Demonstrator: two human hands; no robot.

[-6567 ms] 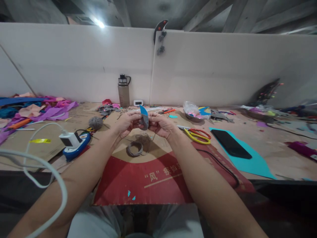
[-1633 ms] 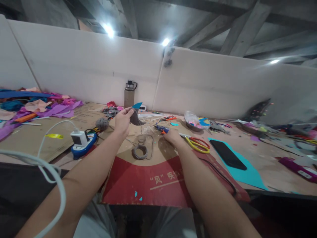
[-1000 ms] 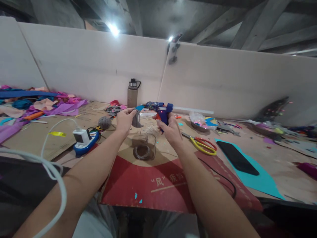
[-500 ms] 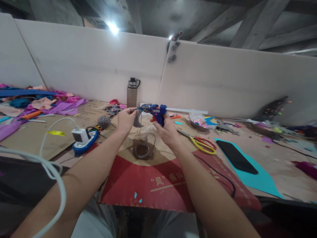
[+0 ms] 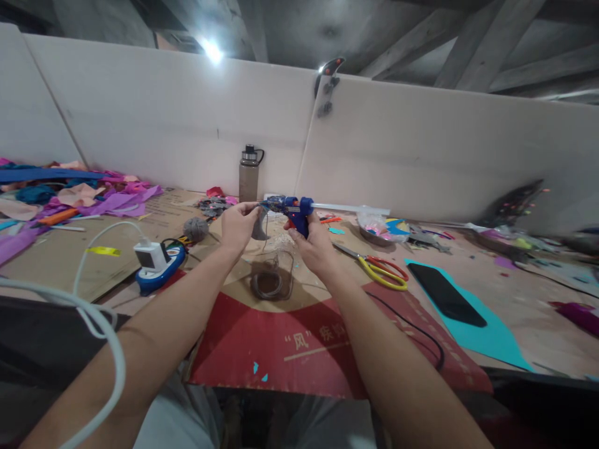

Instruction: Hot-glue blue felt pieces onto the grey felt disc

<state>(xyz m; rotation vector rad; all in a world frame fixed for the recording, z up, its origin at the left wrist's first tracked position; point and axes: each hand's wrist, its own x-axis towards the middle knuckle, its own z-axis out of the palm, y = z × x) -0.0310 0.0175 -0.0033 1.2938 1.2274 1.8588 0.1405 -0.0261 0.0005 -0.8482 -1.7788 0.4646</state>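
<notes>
Wrapped round the grip of a blue hot glue gun (image 5: 299,222), my right hand (image 5: 314,246) holds it level with the nozzle facing left. A long clear glue stick (image 5: 350,207) sticks out of its back end. My left hand (image 5: 239,226) is closed in a pinch on a small grey piece (image 5: 260,229) with a thin strand hanging from it. The nozzle meets the grey piece at the left fingertips; whether they touch is too small to tell. Below the hands, a coil of thin wire (image 5: 267,284) lies on the red and tan cardboard (image 5: 262,337).
Right of my hands lie scissors (image 5: 384,272) with red and yellow handles and a black phone (image 5: 447,293) on turquoise sheet. At left stand a blue power strip (image 5: 161,274) with a white charger and a grey yarn ball (image 5: 196,229). A bottle (image 5: 249,178) stands behind.
Almost nothing differs. Both hands keep their hold, and the whole view has shifted by only a few pixels.
</notes>
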